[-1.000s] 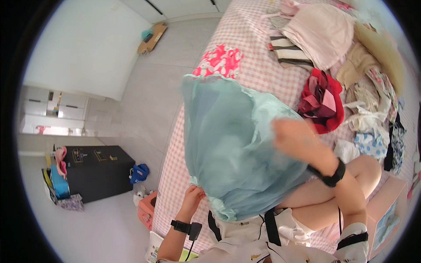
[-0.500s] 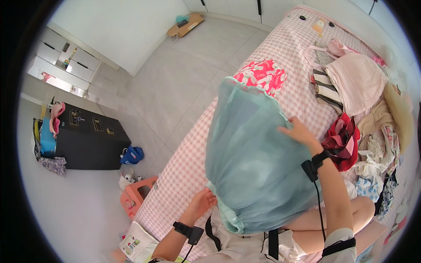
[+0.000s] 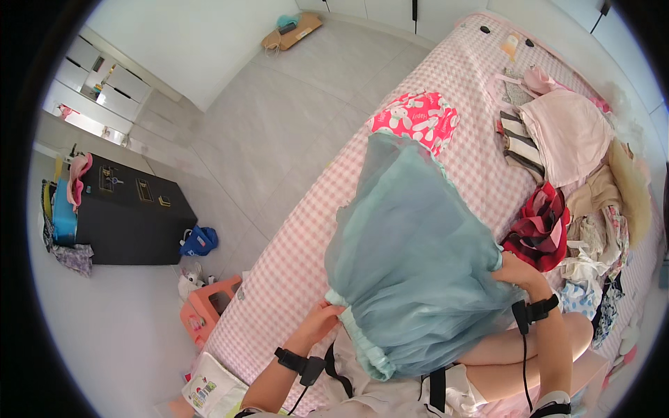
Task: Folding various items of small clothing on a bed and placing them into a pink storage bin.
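Note:
A teal tulle skirt (image 3: 418, 258) lies spread over the bed and my lap, its gathered elastic waistband (image 3: 364, 343) toward me. The fingers of my left hand (image 3: 324, 319) are closed on the left end of that waistband. At the skirt's right edge, my right hand (image 3: 519, 272) grips the tulle, its fingertips partly hidden by the fabric. Beyond the skirt's far end sits a bright pink bundle with white rabbit prints (image 3: 418, 118), partly covered by the tulle.
The bed (image 3: 293, 244) has a pink checked cover. To the right are a red garment (image 3: 540, 230), a pale pink garment (image 3: 568, 132) and a pile of mixed clothes (image 3: 592, 244). On the left stand a black cabinet (image 3: 132, 223) and an orange stool (image 3: 202, 313).
My right hand has moved toward me and to the right, down the skirt's edge. The tulle has flattened and its far end has narrowed. My left hand stays at the waistband.

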A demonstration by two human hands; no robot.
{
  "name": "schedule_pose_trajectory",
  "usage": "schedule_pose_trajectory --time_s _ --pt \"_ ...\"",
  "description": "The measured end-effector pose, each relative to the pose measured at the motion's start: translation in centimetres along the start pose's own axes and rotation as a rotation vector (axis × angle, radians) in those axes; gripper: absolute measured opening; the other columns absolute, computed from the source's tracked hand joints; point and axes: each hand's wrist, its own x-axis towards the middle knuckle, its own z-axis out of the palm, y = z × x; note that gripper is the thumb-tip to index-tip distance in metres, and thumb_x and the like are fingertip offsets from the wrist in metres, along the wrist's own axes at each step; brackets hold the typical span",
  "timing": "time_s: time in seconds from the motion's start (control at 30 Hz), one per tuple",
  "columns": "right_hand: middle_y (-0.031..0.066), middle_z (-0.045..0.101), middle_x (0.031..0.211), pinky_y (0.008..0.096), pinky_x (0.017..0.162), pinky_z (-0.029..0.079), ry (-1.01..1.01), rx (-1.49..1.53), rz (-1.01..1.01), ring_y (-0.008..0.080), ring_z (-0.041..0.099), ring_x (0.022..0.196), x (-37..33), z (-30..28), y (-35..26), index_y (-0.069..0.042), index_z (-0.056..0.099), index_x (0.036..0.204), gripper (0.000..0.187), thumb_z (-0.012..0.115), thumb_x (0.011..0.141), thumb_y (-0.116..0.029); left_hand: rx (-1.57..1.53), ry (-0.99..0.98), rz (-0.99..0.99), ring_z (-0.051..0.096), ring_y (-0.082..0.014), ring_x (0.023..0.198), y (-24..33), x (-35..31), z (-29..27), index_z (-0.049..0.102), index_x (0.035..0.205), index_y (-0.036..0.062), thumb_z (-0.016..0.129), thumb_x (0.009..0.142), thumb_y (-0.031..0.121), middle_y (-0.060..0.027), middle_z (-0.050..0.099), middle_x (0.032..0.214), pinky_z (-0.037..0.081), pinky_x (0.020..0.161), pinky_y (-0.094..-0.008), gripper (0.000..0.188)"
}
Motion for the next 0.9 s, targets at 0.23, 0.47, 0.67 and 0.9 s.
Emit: schedule_pose_trajectory --time_s 0.23,0.47,0.67,0.9 --pt "0.0014 0.061 0.096 0.0267 0.072 0.047 -0.08 0.142 -0.083 0.0106 0.056 0.082 -0.8 0.1 -0.8 -0.002 0.055 0.119 0.052 0.064 0.068 -0.008 0.126 -0.011 0.002 0.054 -0.0162 0.105 -0.1 -0.9 -1.1 0.05 0.121 0.001 0.064 0.077 0.007 -0.0045 0.058 0.113 0.04 0.095 -0.0337 0.046" --pt "0.0056 0.058 0.101 0.0281 0.078 0.046 0.095 0.09 -0.129 0.015 0.054 0.089 0.1 0.3 0.8 0.0 0.05 0.12 0.054 0.056 0.067 0.0 0.16 0.036 0.087 0.053 -0.0159 0.107 0.0 -1.8 -0.6 0.05 0.121 0.001 0.063 0.076 0.008 -0.0049 0.057 0.115 0.038 0.097 -0.033 0.048" --pt "0.0156 0.056 0.109 0.0311 0.085 0.044 0.611 -0.038 -0.414 0.0228 0.056 0.097 2.2 -0.1 1.2 0.001 0.043 0.125 0.053 0.052 0.073 0.0 0.182 0.058 0.097 0.052 -0.0164 0.106 -0.4 -1.2 -0.8 0.05 0.12 0.0011 0.062 0.076 0.01 -0.0048 0.056 0.115 0.039 0.095 -0.0329 0.046" --pt "0.0118 0.06 0.099 0.0375 0.081 0.044 0.757 -0.492 -0.336 0.0267 0.059 0.091 2.9 2.0 -3.3 -0.003 0.063 0.097 0.023 0.066 0.078 -0.014 0.185 0.089 0.093 0.053 -0.0161 0.104 -0.5 -1.3 -0.8 0.052 0.117 0.0014 0.062 0.076 0.011 -0.0048 0.056 0.113 0.041 0.091 -0.0337 0.043"
